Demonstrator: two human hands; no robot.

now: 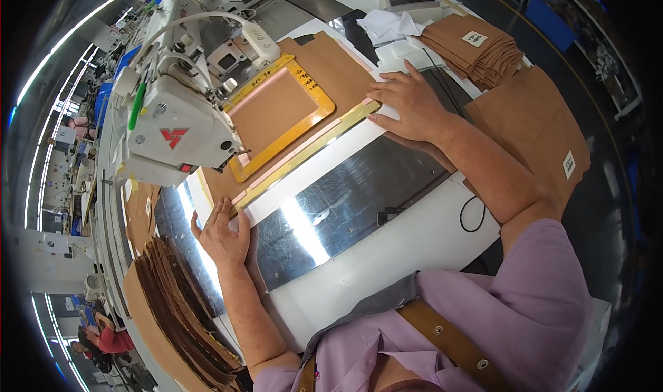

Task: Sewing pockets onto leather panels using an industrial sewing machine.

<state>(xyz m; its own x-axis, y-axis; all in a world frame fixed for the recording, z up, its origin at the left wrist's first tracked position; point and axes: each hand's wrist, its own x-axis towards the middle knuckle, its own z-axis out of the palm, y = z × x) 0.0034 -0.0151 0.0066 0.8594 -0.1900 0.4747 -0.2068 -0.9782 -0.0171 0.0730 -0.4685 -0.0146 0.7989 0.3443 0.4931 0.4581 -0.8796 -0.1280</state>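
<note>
Brown panel (pixel 324 57) is laid flat under the head of a white sewing machine (pixel 173 122), on the table (pixel 373 250). Part of it is covered by a yellow rectangular frame (pixel 284 140), with brown material seen through the opening. Its near edge is bordered by a yellow-and-pink strip (pixel 311 154), and a white band (pixel 307 175) is seen just beside that.

Left hand (pixel 224 236) is set at the strip's near left end — fingers loosely spread, thumb apart, nothing gripped. Right hand (pixel 409 102) is placed at the far right end, palm down, fingers spread wide, not closed around anything.

Between the forearms a shiny metal plate (pixel 345 202) is seen, scratched, with a bright reflection. More brown pieces are stacked at upper right (pixel 476 50), near a crumpled white cloth (pixel 388 27); a thick brown stack (pixel 169 309) is kept at lower left — edges layered, dark.
</note>
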